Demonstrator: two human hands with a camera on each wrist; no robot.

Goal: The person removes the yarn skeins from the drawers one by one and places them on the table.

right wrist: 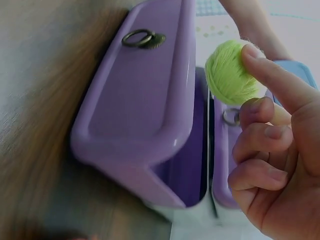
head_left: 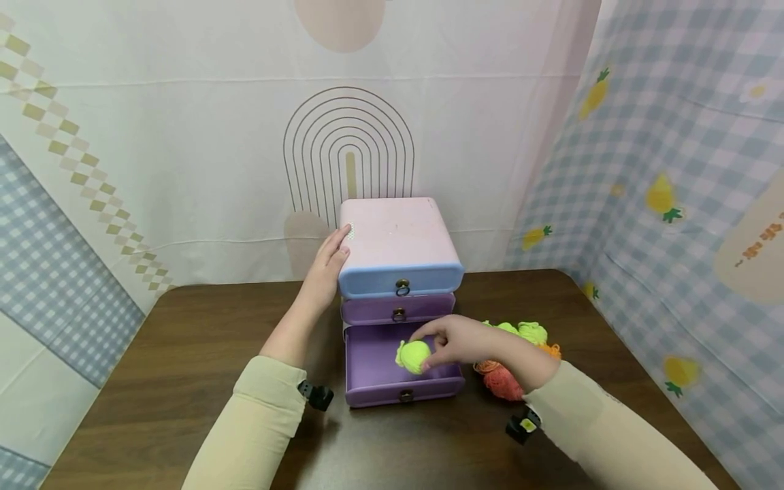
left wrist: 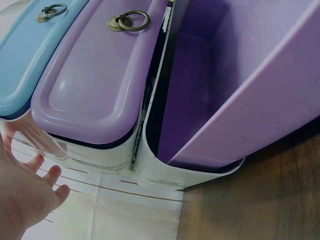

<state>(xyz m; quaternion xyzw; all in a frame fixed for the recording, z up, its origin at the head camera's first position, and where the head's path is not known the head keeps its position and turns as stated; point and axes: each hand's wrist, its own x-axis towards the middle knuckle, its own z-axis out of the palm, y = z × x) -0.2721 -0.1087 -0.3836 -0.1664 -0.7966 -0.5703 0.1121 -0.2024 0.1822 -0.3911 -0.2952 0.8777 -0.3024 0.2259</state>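
Observation:
A small drawer cabinet point(head_left: 395, 231) with a pink top stands on the table, its blue top drawer point(head_left: 367, 282) and purple middle drawer point(head_left: 367, 311) pushed in. The purple bottom drawer point(head_left: 373, 361) is pulled out, its visible inside bare. Above it my right hand point(head_left: 462, 340) pinches a yellow-green yarn ball point(right wrist: 231, 72) between thumb and fingers. My left hand point(head_left: 324, 269) rests against the cabinet's left side near the top, fingers extended; in the left wrist view the left hand point(left wrist: 30, 187) shows spread fingers beside the casing.
Right of the cabinet lies a pile of yarn balls, partly hidden by my right forearm: yellow-green yarn balls point(head_left: 531, 332), an orange yarn ball point(head_left: 552, 350) and a red yarn ball point(head_left: 503, 384). A patterned cloth point(head_left: 233, 170) hangs behind the brown table point(head_left: 202, 354).

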